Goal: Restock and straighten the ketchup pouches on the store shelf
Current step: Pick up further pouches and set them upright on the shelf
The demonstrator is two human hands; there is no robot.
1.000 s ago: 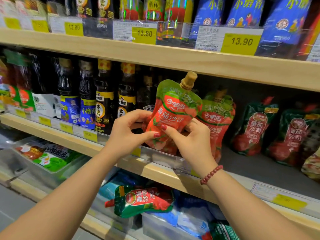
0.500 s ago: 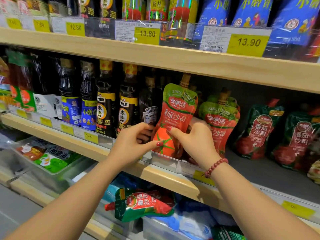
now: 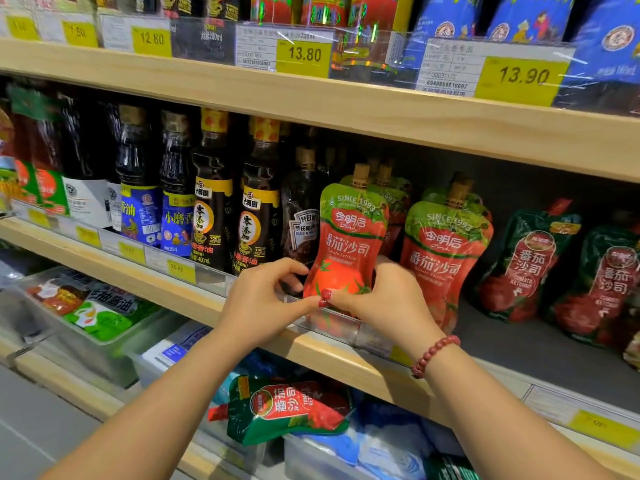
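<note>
Ketchup pouch (image 3: 349,244) upright on shelf (image 3: 346,355), pinched between left hand (image 3: 263,306), right hand (image 3: 384,303)

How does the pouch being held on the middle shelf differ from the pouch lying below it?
The held pouch stands upright with its tan cap up; the lower pouch lies on its side, red cap pointing left. The held pouch has a light green top; the lower pouch is dark green. Both hands grip the held pouch; nothing touches the lower one. Both show red tomato-ketchup labels.

Pouch upright at the shelf's front edge, centre frame

The ketchup pouch (image 3: 349,244) stands between the bottles (image 3: 214,209) on its left and another pouch (image 3: 445,251) on its right; one more pouch (image 3: 287,408) lies below.
</note>
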